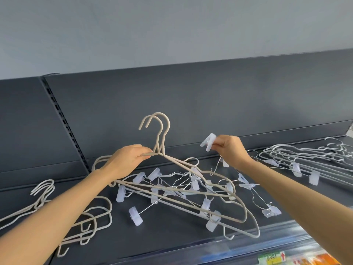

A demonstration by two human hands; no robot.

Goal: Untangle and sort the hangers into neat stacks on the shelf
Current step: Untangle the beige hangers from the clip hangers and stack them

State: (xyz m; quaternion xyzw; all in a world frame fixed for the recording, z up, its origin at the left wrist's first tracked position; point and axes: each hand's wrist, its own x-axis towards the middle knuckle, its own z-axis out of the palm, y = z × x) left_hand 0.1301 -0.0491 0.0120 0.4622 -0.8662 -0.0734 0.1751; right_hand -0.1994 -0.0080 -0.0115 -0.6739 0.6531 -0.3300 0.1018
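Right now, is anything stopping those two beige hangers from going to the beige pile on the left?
Yes. The left hand grips the beige hangers, but wire clip hangers in the middle look tangled across their lower bars. The right hand pinches one of their clips.

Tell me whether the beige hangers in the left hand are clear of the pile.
Not clear: the left hand holds the beige hangers hooks-up, but their lower ends lie among the clip hangers.

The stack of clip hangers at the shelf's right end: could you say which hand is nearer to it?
Right. The right hand, pinching a clear clip, is left of the stack; the left hand grips two beige hangers farther left.
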